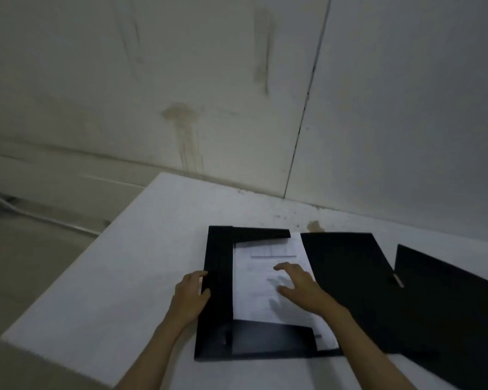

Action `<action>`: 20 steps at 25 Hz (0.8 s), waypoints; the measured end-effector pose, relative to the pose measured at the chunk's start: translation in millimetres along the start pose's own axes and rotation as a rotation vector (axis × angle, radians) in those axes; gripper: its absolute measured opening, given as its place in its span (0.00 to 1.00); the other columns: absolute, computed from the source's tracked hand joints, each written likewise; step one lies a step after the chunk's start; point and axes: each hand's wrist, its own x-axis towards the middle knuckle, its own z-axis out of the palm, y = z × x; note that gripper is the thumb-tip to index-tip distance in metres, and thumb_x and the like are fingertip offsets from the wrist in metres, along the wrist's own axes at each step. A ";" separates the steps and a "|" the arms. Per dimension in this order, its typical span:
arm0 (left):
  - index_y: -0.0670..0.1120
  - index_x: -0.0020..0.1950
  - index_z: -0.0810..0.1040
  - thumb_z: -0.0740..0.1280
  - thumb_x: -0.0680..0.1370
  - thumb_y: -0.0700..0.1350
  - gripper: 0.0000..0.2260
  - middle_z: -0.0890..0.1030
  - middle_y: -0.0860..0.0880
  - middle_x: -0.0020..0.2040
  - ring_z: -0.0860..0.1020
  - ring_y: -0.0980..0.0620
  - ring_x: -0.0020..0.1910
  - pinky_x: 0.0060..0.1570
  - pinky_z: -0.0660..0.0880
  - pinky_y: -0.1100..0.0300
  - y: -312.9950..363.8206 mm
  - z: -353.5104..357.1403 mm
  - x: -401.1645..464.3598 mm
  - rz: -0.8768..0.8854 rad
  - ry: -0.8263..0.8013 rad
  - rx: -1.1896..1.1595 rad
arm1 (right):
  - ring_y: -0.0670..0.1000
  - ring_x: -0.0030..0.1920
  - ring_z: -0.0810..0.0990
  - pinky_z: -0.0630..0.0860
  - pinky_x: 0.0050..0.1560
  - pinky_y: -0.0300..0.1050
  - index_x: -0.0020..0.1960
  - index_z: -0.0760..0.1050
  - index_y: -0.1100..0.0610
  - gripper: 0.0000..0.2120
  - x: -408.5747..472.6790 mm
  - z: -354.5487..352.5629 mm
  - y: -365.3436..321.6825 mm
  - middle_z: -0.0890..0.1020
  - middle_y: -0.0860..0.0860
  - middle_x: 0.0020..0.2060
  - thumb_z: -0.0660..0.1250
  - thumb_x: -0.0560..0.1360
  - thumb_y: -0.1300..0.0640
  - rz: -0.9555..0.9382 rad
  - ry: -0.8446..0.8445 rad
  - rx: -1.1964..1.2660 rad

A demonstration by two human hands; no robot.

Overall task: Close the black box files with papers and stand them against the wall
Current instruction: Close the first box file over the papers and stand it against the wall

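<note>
Right hand (299, 285) seemingly pressing papers (254, 299).

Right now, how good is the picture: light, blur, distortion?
Head view: dim, flat light; the right hand throws a soft shadow on the papers. Print on the papers is too blurred to read. Wide-angle bending curves the wall seam and table edges. No glare.
</note>
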 end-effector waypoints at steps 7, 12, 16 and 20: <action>0.48 0.73 0.58 0.60 0.78 0.37 0.25 0.70 0.44 0.69 0.69 0.49 0.66 0.71 0.64 0.53 -25.4 17.2 3.5 -0.028 -0.047 -0.185 | 0.55 0.76 0.38 0.39 0.74 0.64 0.74 0.45 0.39 0.25 -11.3 76.2 32.3 0.41 0.48 0.77 0.51 0.79 0.42 0.297 0.049 -0.164; 0.47 0.75 0.51 0.64 0.78 0.42 0.31 0.63 0.43 0.73 0.65 0.45 0.70 0.73 0.61 0.47 -14.3 20.0 37.1 -0.111 -0.076 -0.277 | 0.54 0.76 0.36 0.36 0.74 0.61 0.74 0.45 0.39 0.24 -13.4 82.1 33.2 0.41 0.48 0.77 0.47 0.80 0.43 0.274 0.108 -0.202; 0.46 0.76 0.46 0.68 0.75 0.46 0.38 0.58 0.42 0.76 0.59 0.41 0.73 0.75 0.56 0.47 -8.8 26.7 60.1 -0.147 -0.037 -0.123 | 0.52 0.76 0.38 0.36 0.74 0.59 0.74 0.47 0.41 0.23 -13.4 84.0 34.2 0.43 0.48 0.77 0.47 0.81 0.46 0.268 0.185 -0.220; 0.48 0.76 0.41 0.70 0.72 0.53 0.45 0.50 0.41 0.77 0.52 0.40 0.75 0.75 0.51 0.45 1.9 27.6 79.2 -0.140 -0.084 0.028 | 0.50 0.77 0.43 0.38 0.75 0.56 0.74 0.54 0.43 0.21 -15.0 83.6 33.3 0.49 0.48 0.77 0.49 0.81 0.48 0.259 0.260 -0.210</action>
